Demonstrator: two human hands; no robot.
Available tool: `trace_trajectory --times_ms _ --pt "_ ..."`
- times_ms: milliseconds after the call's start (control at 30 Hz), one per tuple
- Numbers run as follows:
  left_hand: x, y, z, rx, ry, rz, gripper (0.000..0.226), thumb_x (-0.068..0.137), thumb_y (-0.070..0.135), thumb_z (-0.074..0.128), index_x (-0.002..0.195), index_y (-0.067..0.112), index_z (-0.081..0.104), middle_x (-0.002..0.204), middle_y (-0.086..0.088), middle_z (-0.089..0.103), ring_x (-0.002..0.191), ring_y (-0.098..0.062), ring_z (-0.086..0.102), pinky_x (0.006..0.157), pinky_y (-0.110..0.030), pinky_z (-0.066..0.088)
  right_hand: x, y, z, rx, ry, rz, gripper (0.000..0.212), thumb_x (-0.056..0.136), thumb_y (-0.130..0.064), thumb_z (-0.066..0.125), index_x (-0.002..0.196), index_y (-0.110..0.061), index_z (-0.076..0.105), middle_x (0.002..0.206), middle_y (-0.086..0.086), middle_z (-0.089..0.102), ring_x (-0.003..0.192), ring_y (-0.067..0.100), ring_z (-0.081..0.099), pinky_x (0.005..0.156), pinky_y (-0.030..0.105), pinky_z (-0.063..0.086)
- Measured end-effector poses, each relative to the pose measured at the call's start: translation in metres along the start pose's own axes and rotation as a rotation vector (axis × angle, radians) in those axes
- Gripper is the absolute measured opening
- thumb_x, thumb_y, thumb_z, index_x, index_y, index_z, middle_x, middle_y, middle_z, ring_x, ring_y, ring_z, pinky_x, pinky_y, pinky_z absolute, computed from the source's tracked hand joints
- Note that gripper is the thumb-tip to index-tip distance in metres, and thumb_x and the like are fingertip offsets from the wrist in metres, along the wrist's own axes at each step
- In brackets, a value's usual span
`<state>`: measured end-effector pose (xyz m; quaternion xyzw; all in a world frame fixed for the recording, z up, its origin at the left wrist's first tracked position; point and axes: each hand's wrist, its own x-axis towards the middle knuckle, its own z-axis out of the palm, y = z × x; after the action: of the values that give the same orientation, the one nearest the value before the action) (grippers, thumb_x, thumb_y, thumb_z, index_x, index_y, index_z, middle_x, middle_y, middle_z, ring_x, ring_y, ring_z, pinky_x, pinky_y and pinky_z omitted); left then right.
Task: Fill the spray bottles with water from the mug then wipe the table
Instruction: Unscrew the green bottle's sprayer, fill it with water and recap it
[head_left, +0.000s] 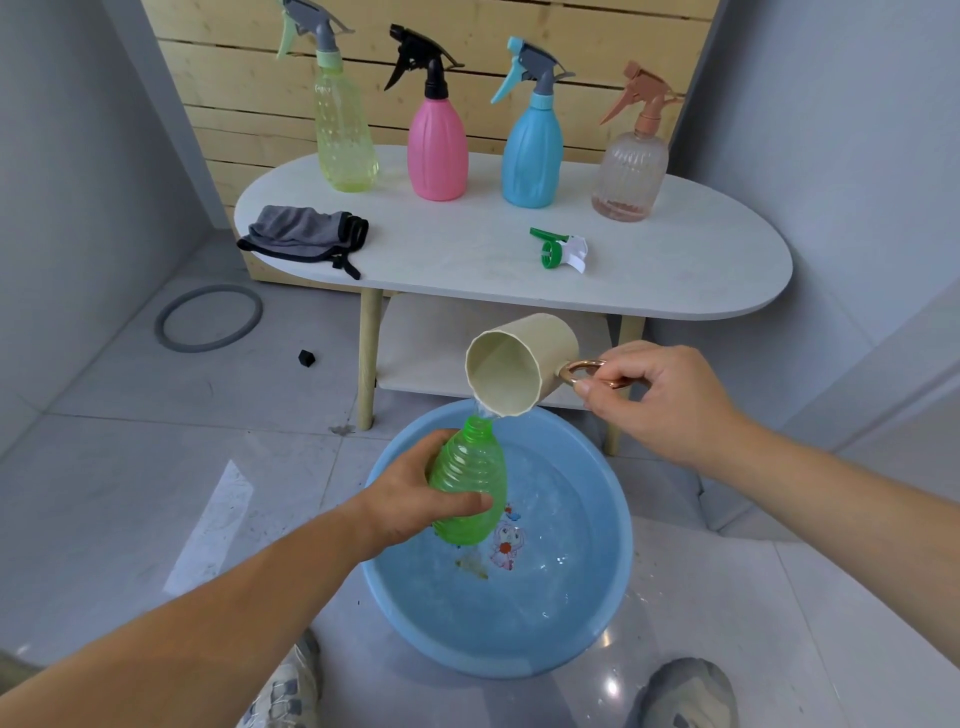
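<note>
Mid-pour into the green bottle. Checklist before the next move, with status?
1. Left hand grips green bottle: ok.
2. Right hand holds mug by its handle: ok.
3. Mug lip above bottle mouth, stream reaching it: ok.
4. Basin under bottle to catch spill: ok.
5. Bottle fill level: cannot tell.
6. Spray head lies loose on table, ready for capping: ok.

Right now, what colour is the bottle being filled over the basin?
Translucent green with ribbed sides; the bottle shows best in the head view.
</note>
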<state>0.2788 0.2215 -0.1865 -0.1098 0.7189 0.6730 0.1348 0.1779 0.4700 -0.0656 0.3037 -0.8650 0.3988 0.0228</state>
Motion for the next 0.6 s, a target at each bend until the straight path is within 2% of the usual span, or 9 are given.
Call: trace_trajectory --times_ms 200,467,600 --pt "-0.0012 -0.0007 -0.0002 -0.003 0.002 0.002 0.083 0.051 0.041 0.093 0.127 0.035 0.06 0.119 -0.003 0.073 0.112 -0.024 0.071 0.093 -0.042 0.059 0.0012 0.003 0.002 -0.019 0.023 -0.075 0.026 0.082 -0.019 0.077 0.064 -0.034 0.065 0.067 -0.013 0.062 0.077 0.005 0.059 0.071 0.016 0.043" --pt "0.001 -0.0027 0.0001 0.003 0.007 -0.001 0.082 0.051 0.041 0.093 0.126 0.034 0.06 0.118 -0.002 0.073 0.111 -0.023 0.071 0.096 -0.047 0.059 0.0022 0.0057 0.0022 -0.073 0.018 -0.118 0.02 0.082 -0.024 0.075 0.065 -0.014 0.07 0.067 -0.002 0.065 0.081 0.016 0.061 0.074 0.035 0.048" --pt "0.001 -0.0042 -0.0003 0.007 0.006 -0.002 0.082 0.051 0.041 0.093 0.127 0.035 0.06 0.117 -0.001 0.073 0.111 -0.022 0.071 0.092 -0.043 0.059 0.0024 0.0048 0.0027 -0.069 0.027 -0.152 0.034 0.08 -0.042 0.064 0.064 -0.013 0.069 0.065 -0.001 0.063 0.08 0.02 0.061 0.073 0.039 0.049"
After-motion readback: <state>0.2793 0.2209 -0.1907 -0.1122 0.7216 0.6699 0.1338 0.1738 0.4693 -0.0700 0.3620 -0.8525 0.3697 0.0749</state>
